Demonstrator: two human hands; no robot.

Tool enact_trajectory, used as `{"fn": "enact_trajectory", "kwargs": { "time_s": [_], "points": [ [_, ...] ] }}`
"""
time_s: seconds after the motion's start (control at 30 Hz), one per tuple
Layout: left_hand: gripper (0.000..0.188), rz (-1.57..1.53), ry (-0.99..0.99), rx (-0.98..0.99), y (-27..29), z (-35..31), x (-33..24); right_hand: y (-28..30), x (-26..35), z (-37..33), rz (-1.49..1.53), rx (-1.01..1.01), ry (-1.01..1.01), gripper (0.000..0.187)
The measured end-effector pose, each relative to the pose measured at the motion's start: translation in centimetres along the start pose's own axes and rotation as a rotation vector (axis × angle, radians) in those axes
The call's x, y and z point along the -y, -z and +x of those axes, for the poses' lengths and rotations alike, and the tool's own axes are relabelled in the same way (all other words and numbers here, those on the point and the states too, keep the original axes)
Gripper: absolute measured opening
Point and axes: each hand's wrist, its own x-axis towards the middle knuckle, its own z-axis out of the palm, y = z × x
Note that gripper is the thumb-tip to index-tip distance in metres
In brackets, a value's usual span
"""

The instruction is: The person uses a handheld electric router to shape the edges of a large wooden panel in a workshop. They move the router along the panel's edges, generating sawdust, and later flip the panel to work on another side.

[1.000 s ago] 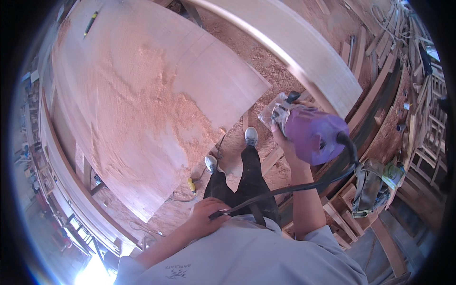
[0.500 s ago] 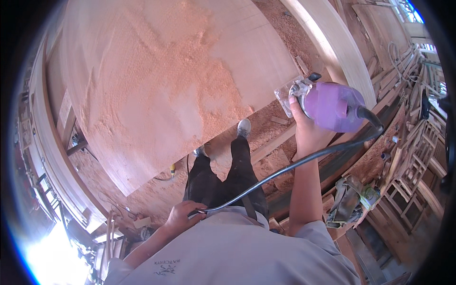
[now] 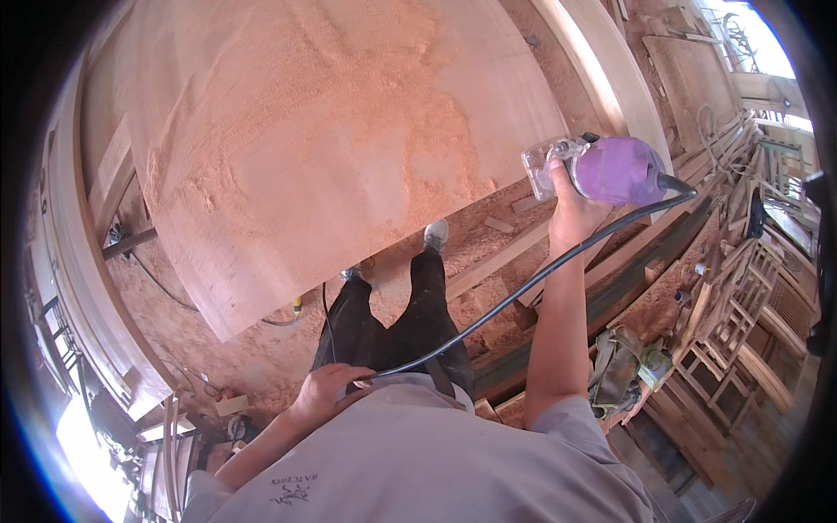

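My right hand (image 3: 575,212) is closed around a purple trim router (image 3: 621,170) with a clear plastic base, held out sideways past the right corner of a large wooden panel (image 3: 240,292). From the router's back end a thick black power cord (image 3: 514,295) runs down across my front to the waist. There my left hand (image 3: 326,390) has its fingers closed on the cord. Pinkish wood shavings (image 3: 349,100) lie in a broad swath over the panel. The undersides of the fingers on the router are hidden.
A long pale timber beam (image 3: 610,74) runs beyond the panel's right side, and curved boards (image 3: 78,261) line the left. Sawdust and offcuts cover the floor. A green bag (image 3: 615,370) and stacked wooden frames (image 3: 741,305) sit at the right. A thin cable (image 3: 157,283) trails under the panel.
The router has moved slightly right relative to my body and turned a little, its base tilting differently. The view has shifted, so the panel appears farther right. My left hand keeps the cord.
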Motion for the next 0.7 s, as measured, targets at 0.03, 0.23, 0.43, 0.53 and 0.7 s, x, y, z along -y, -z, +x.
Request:
{"fn": "enact_trajectory", "kwargs": {
  "time_s": [0.03, 0.23, 0.43, 0.53, 0.7],
  "points": [
    [0.036, 0.002, -0.022, -0.001, 0.5, -0.6, 0.2, -0.3, -0.1, -0.4, 0.024, 0.001, 0.001, 0.075],
    [0.039, -0.010, -0.073, 0.010, 2.5, -5.6, 3.0, -2.2, 0.7, -4.1, 0.043, -0.061, -0.031, 0.074],
    [0.039, -0.028, -0.105, 0.004, 3.5, -9.9, 4.6, -2.6, 2.4, -6.6, 0.006, -0.100, -0.026, 0.075],
    [0.038, -0.033, -0.086, 0.009, 3.0, -11.4, 4.4, -2.1, 2.6, -7.9, 0.023, -0.053, 0.020, 0.079],
    [0.037, -0.065, -0.106, -0.009, 0.2, -12.0, 4.5, -1.6, 2.2, -8.5, 0.128, -0.025, -0.048, 0.087]
  ]
}}
